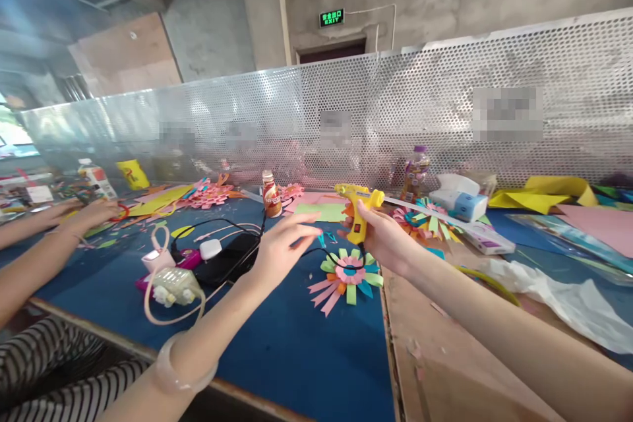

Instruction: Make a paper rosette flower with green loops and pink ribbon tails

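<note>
My right hand (383,237) is wrapped round the grip of a yellow hot glue gun (360,201), its nozzle pointing left. A long translucent glue stick (420,208) sticks out of its back, and a black cord runs from its base. To the left of the gun, my left hand (284,244) is held in the air, fingers stretched out with a gap between them; I see nothing in it. On the blue tabletop (301,356) below the gun lies a paper flower (350,271) with pink, green, blue and orange strips.
A power strip (185,257) with plugs, a black phone-like slab (232,260) and tangled cords lie left. Behind stand a brown bottle (271,194) and a purple-capped bottle (417,171). Crumpled white paper (568,300) lies right. A co-worker's hands (93,214) hold orange-handled scissors (121,211).
</note>
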`<move>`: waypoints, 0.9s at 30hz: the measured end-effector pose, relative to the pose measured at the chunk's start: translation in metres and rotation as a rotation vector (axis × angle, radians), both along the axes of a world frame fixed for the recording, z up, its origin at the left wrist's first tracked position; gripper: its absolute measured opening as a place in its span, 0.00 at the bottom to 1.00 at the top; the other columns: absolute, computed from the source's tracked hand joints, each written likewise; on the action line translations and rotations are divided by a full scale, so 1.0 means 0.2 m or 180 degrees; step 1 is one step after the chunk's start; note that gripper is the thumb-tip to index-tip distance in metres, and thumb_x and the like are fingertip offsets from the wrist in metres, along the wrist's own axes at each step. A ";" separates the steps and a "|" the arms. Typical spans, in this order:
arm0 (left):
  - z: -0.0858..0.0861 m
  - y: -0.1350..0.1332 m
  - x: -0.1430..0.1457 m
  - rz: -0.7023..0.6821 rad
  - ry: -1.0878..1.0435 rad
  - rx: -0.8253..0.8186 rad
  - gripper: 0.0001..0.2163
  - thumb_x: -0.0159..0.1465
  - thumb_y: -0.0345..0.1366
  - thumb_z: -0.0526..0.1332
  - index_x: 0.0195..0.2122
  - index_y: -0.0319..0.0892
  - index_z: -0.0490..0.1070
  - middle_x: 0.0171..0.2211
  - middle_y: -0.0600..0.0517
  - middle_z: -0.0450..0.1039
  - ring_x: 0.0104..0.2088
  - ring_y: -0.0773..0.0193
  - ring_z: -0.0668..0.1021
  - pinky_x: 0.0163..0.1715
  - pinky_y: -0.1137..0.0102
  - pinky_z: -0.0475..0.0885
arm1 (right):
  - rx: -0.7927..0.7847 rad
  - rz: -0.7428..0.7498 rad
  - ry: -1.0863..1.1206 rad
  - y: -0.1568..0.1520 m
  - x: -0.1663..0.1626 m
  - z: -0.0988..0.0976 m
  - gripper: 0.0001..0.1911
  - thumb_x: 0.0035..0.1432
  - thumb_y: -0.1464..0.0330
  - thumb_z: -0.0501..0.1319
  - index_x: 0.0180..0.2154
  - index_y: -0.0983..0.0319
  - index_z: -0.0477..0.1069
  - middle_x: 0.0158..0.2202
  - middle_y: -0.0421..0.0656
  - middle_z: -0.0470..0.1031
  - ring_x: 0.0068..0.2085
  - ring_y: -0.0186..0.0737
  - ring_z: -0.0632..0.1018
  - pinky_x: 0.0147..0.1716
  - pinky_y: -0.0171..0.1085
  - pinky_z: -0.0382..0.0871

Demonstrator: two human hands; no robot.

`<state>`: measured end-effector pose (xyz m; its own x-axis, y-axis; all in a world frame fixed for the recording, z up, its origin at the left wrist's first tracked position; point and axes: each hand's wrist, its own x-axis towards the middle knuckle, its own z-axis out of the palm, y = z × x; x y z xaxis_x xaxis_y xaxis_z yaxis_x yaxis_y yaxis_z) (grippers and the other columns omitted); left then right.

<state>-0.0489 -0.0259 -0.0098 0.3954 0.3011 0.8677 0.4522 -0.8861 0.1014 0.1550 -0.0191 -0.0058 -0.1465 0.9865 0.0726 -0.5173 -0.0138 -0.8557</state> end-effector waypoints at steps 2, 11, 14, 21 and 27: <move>-0.01 -0.03 0.04 -0.0189 0.0096 -0.0169 0.07 0.60 0.25 0.60 0.36 0.44 0.73 0.46 0.48 0.71 0.45 0.63 0.76 0.44 0.66 0.73 | 0.0040 0.0132 -0.0014 0.02 0.01 0.01 0.07 0.55 0.64 0.62 0.35 0.61 0.71 0.32 0.41 0.73 0.33 0.34 0.75 0.32 0.33 0.72; -0.08 -0.07 0.24 -0.0356 -0.0591 -0.1149 0.04 0.56 0.29 0.65 0.29 0.46 0.77 0.51 0.49 0.56 0.54 0.55 0.69 0.54 0.56 0.66 | 0.0381 0.0364 -0.0251 0.04 0.04 -0.02 0.13 0.53 0.59 0.63 0.39 0.59 0.72 0.42 0.43 0.76 0.40 0.39 0.75 0.37 0.36 0.69; -0.08 -0.06 0.26 -0.0492 -0.0929 -0.1706 0.03 0.55 0.30 0.65 0.29 0.46 0.77 0.53 0.49 0.56 0.53 0.54 0.70 0.52 0.58 0.69 | 0.0456 0.0325 -0.0356 0.04 0.06 -0.01 0.14 0.53 0.59 0.64 0.40 0.58 0.72 0.44 0.42 0.76 0.43 0.40 0.74 0.39 0.37 0.67; -0.01 -0.09 0.30 -0.0942 -0.1055 -0.3022 0.02 0.51 0.32 0.68 0.27 0.42 0.77 0.45 0.49 0.69 0.41 0.60 0.76 0.41 0.66 0.73 | 0.0575 0.0343 -0.0572 0.05 0.07 0.00 0.15 0.54 0.56 0.62 0.39 0.57 0.72 0.47 0.42 0.74 0.47 0.42 0.73 0.43 0.39 0.64; 0.00 -0.10 0.31 -0.0649 -0.1106 -0.3093 0.06 0.49 0.36 0.69 0.27 0.41 0.78 0.34 0.51 0.74 0.29 0.66 0.74 0.31 0.72 0.70 | 0.0672 0.0447 -0.0713 0.03 0.06 0.01 0.17 0.56 0.53 0.58 0.42 0.56 0.71 0.46 0.43 0.74 0.44 0.40 0.75 0.40 0.38 0.67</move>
